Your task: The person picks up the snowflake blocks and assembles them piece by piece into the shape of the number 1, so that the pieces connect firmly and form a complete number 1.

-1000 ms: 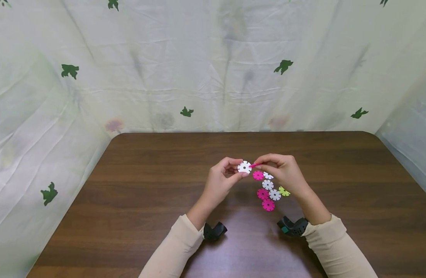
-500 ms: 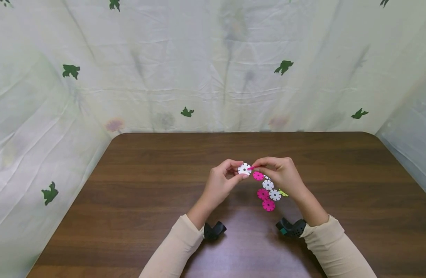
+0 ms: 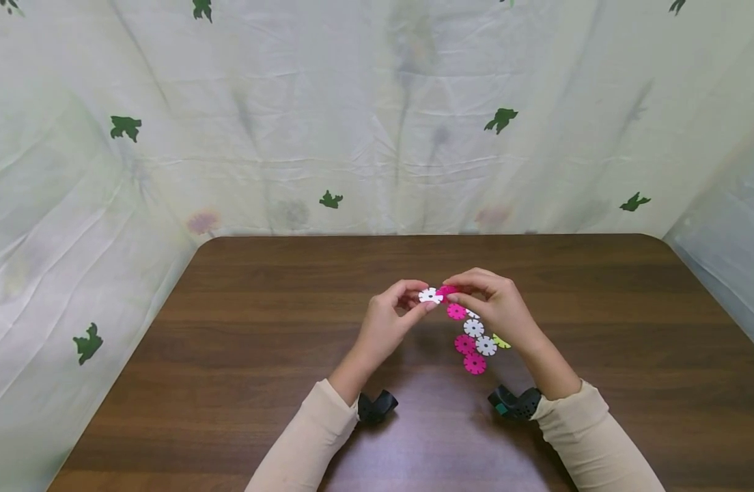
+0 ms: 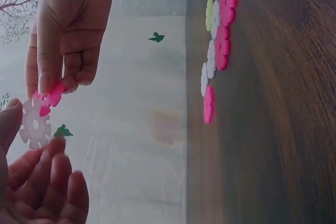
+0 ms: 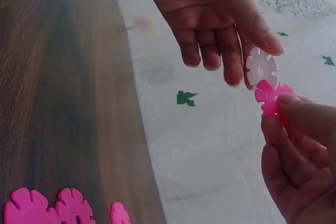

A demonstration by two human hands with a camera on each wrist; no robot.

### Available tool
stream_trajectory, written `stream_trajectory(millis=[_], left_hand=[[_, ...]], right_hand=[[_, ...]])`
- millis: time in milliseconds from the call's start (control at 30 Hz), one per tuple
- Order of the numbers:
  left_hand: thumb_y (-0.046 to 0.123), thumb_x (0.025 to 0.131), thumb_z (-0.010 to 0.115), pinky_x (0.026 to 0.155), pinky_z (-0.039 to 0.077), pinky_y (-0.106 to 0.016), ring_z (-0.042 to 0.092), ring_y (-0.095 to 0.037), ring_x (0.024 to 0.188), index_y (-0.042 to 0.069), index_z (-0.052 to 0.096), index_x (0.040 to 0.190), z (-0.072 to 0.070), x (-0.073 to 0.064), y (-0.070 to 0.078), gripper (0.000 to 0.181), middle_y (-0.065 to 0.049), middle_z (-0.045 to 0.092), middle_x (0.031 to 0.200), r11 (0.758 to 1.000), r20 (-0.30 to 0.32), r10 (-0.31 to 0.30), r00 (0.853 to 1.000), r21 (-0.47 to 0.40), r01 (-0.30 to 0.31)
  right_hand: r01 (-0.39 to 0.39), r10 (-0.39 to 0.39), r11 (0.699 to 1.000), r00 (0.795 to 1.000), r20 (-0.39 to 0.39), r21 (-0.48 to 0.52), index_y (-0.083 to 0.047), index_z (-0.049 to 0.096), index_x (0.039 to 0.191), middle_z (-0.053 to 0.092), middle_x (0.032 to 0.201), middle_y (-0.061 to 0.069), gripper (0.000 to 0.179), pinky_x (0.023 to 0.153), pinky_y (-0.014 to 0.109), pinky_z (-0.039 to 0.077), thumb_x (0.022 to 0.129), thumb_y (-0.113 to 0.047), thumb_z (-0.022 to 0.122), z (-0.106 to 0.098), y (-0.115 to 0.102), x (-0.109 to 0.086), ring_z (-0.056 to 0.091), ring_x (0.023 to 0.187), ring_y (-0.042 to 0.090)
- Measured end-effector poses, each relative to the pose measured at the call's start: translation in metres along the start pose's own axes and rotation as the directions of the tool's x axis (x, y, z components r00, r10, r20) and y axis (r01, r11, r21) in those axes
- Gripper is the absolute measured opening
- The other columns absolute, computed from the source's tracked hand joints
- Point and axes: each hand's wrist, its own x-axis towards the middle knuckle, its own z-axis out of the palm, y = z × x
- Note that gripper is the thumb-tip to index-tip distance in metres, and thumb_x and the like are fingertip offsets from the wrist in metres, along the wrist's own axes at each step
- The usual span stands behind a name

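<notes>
Between thumb and fingers, my left hand [image 3: 386,326] pinches a white notched disc [image 4: 35,124] with a small centre hole. Opposite it, my right hand [image 3: 503,309] pinches a pink notched disc [image 5: 270,98] by its edge. The two discs meet and overlap at their rims, above the table; whether their slots are locked together I cannot tell. Below and to the right lie more flat notched discs: a pink disc [image 3: 456,311], a white disc [image 3: 473,328], another pink disc [image 3: 475,363] and a yellow disc [image 3: 501,341] partly hidden by my right hand.
The brown wooden table [image 3: 260,328] reaches back to a pale cloth curtain [image 3: 365,123] with green leaf shapes. Black wrist devices sit at both cuffs, the left device [image 3: 378,407] and the right device [image 3: 515,402].
The pink disc in my right hand has turned from edge-on to showing its face, against the white disc's right rim. The white disc has tilted flatter. The discs on the table have stayed put.
</notes>
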Motion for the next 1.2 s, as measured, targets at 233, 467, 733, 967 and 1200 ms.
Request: stream_trajectory(millis=[233, 467, 733, 967, 1200], left_hand=[[0.016, 0.074, 0.074, 0.065, 0.047, -0.029, 0.052, -0.017, 0.078, 0.007, 0.061, 0.111, -0.001, 0.000, -0.001, 0.041, -0.004, 0.054, 0.109, 0.991, 0.000, 0.123, 0.992, 0.049, -0.123], [0.011, 0.071, 0.077, 0.067, 0.047, -0.019, 0.054, -0.015, 0.085, 0.002, 0.058, 0.112, 0.002, -0.001, -0.001, 0.046, -0.006, 0.053, 0.108, 0.969, 0.090, 0.220, 0.971, 0.097, -0.229], [0.008, 0.073, 0.074, 0.063, 0.049, -0.025, 0.055, -0.013, 0.078, 0.005, 0.062, 0.105, 0.002, -0.002, -0.003, 0.035, -0.001, 0.057, 0.096, 0.963, 0.076, 0.227, 0.971, 0.129, -0.235], [0.008, 0.071, 0.076, 0.059, 0.042, -0.017, 0.050, -0.014, 0.065, 0.005, 0.061, 0.105, 0.001, -0.001, -0.003, 0.037, -0.001, 0.058, 0.091, 0.953, 0.063, 0.242, 0.968, 0.174, -0.249], [0.010, 0.071, 0.076, 0.057, 0.040, -0.017, 0.048, -0.015, 0.063, 0.006, 0.061, 0.106, -0.001, -0.001, -0.002, 0.038, 0.000, 0.058, 0.089, 0.951, 0.049, 0.238, 0.970, 0.188, -0.243]], right_hand=[[-0.140, 0.136, 0.984, 0.990, 0.041, 0.109, 0.005, 0.060, 0.098, 0.061, 0.086, 0.014, 0.021, 0.057, 0.028, 0.048, 0.077, 0.006, 0.064, 0.000, 0.001, -0.001, 0.057, 0.067, 0.018], [-0.192, 0.177, 0.967, 0.979, 0.101, 0.166, 0.006, 0.058, 0.099, 0.059, 0.083, 0.016, 0.021, 0.057, 0.028, 0.050, 0.078, 0.007, 0.063, 0.003, 0.001, -0.001, 0.058, 0.065, 0.017], [-0.177, 0.158, 0.966, 0.981, 0.114, 0.190, 0.007, 0.057, 0.099, 0.059, 0.086, 0.016, 0.021, 0.057, 0.026, 0.048, 0.079, 0.008, 0.062, 0.007, 0.001, -0.001, 0.058, 0.067, 0.016], [-0.193, 0.184, 0.974, 0.979, 0.084, 0.117, 0.004, 0.055, 0.107, 0.057, 0.098, 0.016, 0.031, 0.066, 0.029, 0.050, 0.078, 0.003, 0.066, -0.002, -0.005, -0.005, 0.057, 0.085, 0.027], [-0.139, 0.145, 0.986, 0.988, 0.058, -0.097, 0.003, 0.055, 0.110, 0.057, 0.103, 0.010, 0.036, 0.075, 0.023, 0.045, 0.077, 0.001, 0.068, -0.017, -0.008, -0.018, 0.054, 0.091, 0.027]])
